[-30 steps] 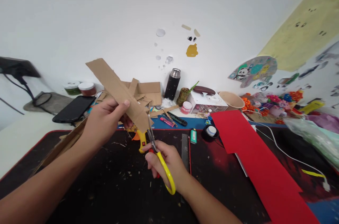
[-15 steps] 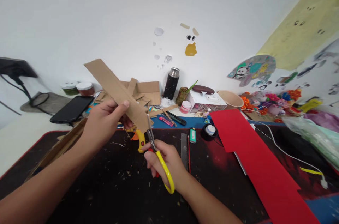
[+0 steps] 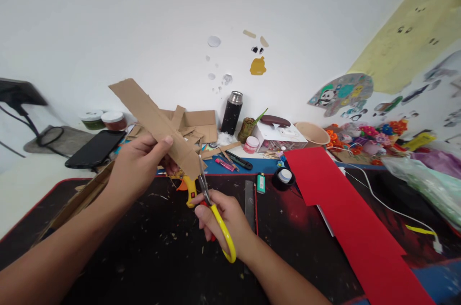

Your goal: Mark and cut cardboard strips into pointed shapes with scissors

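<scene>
No legible writing. Left hand (image 3: 139,168) pinches cardboard strip (image 3: 156,125) raised above black mat (image 3: 144,247); right hand (image 3: 225,221), fingers curled through yellow scissors (image 3: 212,211) — blades at strip's lower end. Red sheet (image 3: 345,213) right of mat centre.

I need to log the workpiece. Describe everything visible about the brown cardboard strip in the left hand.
The long brown corrugated cardboard strip is flat and plain, with roughly cut ends. It is held in the air over the black desk mat, slanting from upper left down to lower right. The left hand pinches its middle, thumb on top. The yellow-handled scissors in the right hand meet its lower end.
</scene>
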`<control>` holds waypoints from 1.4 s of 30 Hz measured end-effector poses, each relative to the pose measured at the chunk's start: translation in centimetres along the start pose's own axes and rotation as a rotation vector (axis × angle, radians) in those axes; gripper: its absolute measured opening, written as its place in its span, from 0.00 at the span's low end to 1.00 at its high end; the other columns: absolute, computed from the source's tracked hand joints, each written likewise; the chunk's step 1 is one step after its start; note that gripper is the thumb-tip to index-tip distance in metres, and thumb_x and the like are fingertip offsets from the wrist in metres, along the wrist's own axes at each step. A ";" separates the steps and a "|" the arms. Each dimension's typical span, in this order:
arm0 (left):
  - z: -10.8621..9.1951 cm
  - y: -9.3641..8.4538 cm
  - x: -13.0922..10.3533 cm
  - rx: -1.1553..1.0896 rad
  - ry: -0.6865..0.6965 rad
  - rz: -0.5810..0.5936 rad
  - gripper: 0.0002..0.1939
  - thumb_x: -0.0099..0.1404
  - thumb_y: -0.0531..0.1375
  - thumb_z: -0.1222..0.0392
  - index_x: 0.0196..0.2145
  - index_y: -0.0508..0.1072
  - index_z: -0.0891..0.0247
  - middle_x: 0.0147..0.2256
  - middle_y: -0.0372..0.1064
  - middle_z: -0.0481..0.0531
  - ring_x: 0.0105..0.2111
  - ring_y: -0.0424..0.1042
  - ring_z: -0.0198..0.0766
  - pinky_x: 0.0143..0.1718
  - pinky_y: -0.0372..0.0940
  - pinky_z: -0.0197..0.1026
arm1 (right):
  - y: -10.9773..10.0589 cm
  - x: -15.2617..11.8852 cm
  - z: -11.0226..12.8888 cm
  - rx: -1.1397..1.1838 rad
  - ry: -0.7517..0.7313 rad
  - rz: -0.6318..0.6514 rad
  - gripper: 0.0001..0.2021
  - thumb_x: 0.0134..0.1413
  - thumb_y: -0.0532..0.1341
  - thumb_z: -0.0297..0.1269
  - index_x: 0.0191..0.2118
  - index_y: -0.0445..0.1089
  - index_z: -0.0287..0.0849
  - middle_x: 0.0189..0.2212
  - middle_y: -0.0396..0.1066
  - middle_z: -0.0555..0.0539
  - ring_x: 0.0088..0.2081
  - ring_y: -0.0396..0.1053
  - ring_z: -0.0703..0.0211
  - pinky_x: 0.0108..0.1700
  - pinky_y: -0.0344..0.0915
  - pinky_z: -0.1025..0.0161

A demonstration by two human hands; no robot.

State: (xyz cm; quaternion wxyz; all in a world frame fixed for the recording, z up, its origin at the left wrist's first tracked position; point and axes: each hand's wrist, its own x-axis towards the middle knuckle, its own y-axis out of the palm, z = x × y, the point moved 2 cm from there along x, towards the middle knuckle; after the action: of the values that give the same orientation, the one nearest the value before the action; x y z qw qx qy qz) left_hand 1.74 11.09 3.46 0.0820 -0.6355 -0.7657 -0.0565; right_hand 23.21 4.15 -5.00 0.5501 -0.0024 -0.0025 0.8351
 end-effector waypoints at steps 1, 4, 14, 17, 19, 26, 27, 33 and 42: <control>0.0 0.0 0.0 0.001 0.000 0.001 0.14 0.67 0.68 0.47 0.32 0.79 0.60 0.20 0.75 0.48 0.17 0.74 0.37 0.20 0.73 0.39 | 0.0 0.0 0.0 -0.001 0.000 0.000 0.26 0.65 0.67 0.62 0.50 0.78 0.41 0.24 0.69 0.55 0.18 0.63 0.67 0.20 0.59 0.69; 0.0 0.0 0.0 0.002 0.002 0.008 0.14 0.67 0.68 0.47 0.32 0.79 0.60 0.20 0.75 0.48 0.17 0.74 0.37 0.21 0.73 0.40 | 0.0 0.0 0.1 0.001 -0.001 0.002 0.26 0.65 0.68 0.61 0.50 0.78 0.41 0.24 0.69 0.54 0.18 0.63 0.67 0.20 0.59 0.70; 0.2 -0.1 0.1 0.003 -0.001 0.009 0.14 0.66 0.68 0.46 0.32 0.79 0.61 0.21 0.75 0.48 0.18 0.74 0.38 0.21 0.74 0.41 | 0.0 -0.1 0.2 0.012 0.008 -0.003 0.23 0.65 0.68 0.58 0.49 0.78 0.41 0.24 0.69 0.55 0.18 0.63 0.68 0.20 0.59 0.70; 0.2 -0.1 0.1 -0.002 -0.001 0.002 0.14 0.66 0.68 0.46 0.32 0.79 0.60 0.21 0.75 0.48 0.18 0.74 0.38 0.21 0.73 0.41 | -0.1 0.0 0.2 0.014 0.017 0.002 0.23 0.65 0.68 0.58 0.49 0.77 0.41 0.24 0.70 0.55 0.18 0.63 0.68 0.20 0.59 0.70; 0.2 -0.1 0.0 -0.007 0.003 0.002 0.14 0.66 0.68 0.46 0.32 0.79 0.59 0.21 0.75 0.47 0.18 0.73 0.38 0.21 0.74 0.41 | -0.1 0.0 0.2 0.008 0.022 0.006 0.23 0.65 0.68 0.59 0.50 0.77 0.41 0.24 0.70 0.55 0.18 0.64 0.67 0.21 0.60 0.70; 0.0 0.0 0.0 0.009 -0.010 0.005 0.13 0.66 0.67 0.48 0.32 0.78 0.59 0.20 0.75 0.47 0.17 0.73 0.38 0.21 0.74 0.41 | 0.0 -0.1 0.6 -0.016 0.058 0.007 0.27 0.64 0.68 0.62 0.50 0.77 0.41 0.24 0.68 0.56 0.18 0.63 0.67 0.21 0.60 0.69; 0.0 -0.1 0.0 0.009 -0.013 0.004 0.12 0.67 0.67 0.48 0.32 0.78 0.58 0.20 0.75 0.48 0.17 0.73 0.38 0.21 0.74 0.41 | 0.0 -0.1 0.7 -0.016 0.064 0.010 0.27 0.64 0.68 0.63 0.50 0.77 0.41 0.24 0.68 0.56 0.18 0.63 0.67 0.21 0.60 0.69; 0.0 0.0 -0.1 0.012 -0.016 -0.007 0.12 0.67 0.67 0.48 0.32 0.79 0.58 0.21 0.76 0.48 0.18 0.74 0.38 0.22 0.75 0.42 | -0.1 0.0 0.5 0.000 0.036 0.009 0.26 0.64 0.68 0.62 0.50 0.77 0.42 0.24 0.69 0.55 0.18 0.63 0.67 0.21 0.61 0.68; -0.1 0.0 -0.1 0.006 -0.007 -0.005 0.14 0.65 0.69 0.48 0.32 0.78 0.61 0.21 0.76 0.48 0.18 0.73 0.38 0.22 0.73 0.40 | 0.0 0.0 0.4 0.007 0.027 0.002 0.25 0.64 0.68 0.61 0.49 0.77 0.41 0.24 0.69 0.56 0.18 0.63 0.68 0.20 0.60 0.69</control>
State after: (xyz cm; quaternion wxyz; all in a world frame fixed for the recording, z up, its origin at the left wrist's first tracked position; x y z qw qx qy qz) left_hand 1.78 11.01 3.56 0.0809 -0.6336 -0.7676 -0.0521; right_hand 23.20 4.17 -4.65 0.5495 -0.0117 0.0076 0.8354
